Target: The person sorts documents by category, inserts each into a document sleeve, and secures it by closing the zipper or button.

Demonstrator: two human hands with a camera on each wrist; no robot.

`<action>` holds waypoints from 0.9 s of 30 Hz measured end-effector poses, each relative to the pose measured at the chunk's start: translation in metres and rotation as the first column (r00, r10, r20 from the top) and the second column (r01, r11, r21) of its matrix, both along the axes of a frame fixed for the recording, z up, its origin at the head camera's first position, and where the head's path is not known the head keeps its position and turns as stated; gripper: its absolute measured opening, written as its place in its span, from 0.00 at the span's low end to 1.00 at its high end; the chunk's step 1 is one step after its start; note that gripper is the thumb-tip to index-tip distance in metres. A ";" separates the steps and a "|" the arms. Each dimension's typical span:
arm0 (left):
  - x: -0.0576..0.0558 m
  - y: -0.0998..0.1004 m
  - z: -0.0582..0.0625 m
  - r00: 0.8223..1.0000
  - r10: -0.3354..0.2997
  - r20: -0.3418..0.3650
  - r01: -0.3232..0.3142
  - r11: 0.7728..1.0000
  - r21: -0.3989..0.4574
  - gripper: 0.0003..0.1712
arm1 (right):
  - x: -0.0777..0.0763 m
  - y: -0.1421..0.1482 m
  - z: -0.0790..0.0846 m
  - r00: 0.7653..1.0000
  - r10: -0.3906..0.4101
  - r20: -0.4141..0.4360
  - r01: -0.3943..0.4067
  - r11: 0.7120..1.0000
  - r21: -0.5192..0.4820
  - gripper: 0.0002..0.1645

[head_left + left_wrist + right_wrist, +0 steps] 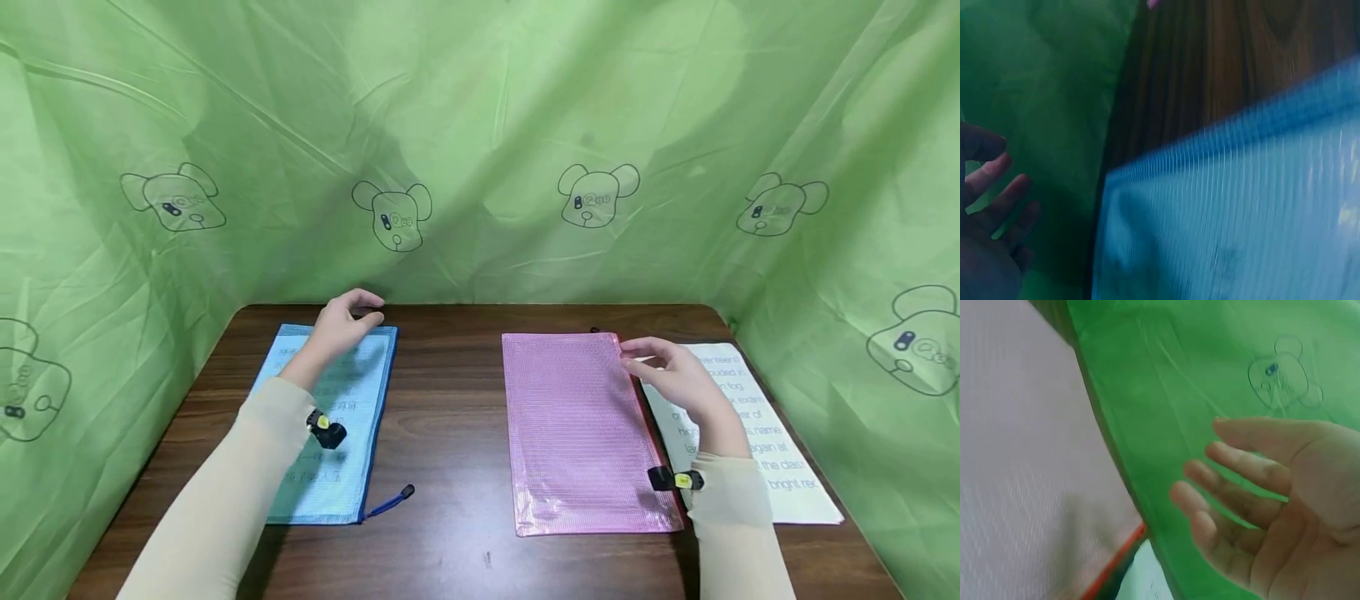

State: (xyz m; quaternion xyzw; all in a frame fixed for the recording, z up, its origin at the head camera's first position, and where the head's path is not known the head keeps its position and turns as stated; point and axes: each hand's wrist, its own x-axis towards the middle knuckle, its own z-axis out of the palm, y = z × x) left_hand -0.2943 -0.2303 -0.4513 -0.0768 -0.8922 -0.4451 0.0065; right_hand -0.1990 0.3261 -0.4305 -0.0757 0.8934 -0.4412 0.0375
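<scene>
On the left of the table lies a blue zip pouch [337, 475] of mesh plastic, with printed paper showing through it. My left hand [337, 329] hovers over its upper part with fingers loosely bent and nothing in them; the left wrist view shows those fingers [1007, 206] apart from the pouch. A pink zip pouch [577, 433] lies right of the middle, its red zip edge facing right. Beside that edge's upper end is my right hand [678, 379]. In the right wrist view its fingers [1229, 487] are spread, relaxed and hold nothing.
Large-print white paper [750, 442] lies at the right, partly under the pink pouch's edge. A blue zip pull [390, 502] sticks out from the blue pouch's lower right corner. Green cloth [480, 150] with bear outlines stands around the brown wooden table [450, 417].
</scene>
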 end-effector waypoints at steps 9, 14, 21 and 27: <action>0.031 0.041 -0.008 0.999 -0.027 0.030 0.021 0.983 0.183 0.19 | 0.007 0.025 -0.018 0.998 -0.010 0.067 0.010 1.000 -0.003 0.29; 0.047 0.059 -0.010 0.998 -0.037 0.050 0.025 0.974 0.226 0.19 | 0.010 0.033 -0.021 0.998 -0.012 0.068 0.013 1.000 -0.016 0.30; 0.059 0.089 -0.014 0.998 -0.065 -0.008 0.065 0.956 0.287 0.21 | 0.015 0.047 -0.017 0.997 -0.021 0.074 0.024 0.999 -0.044 0.30; 0.067 0.133 -0.018 0.994 -0.110 -0.001 0.105 0.945 0.311 0.24 | 0.020 0.067 -0.014 0.995 -0.063 0.081 0.066 0.997 -0.029 0.33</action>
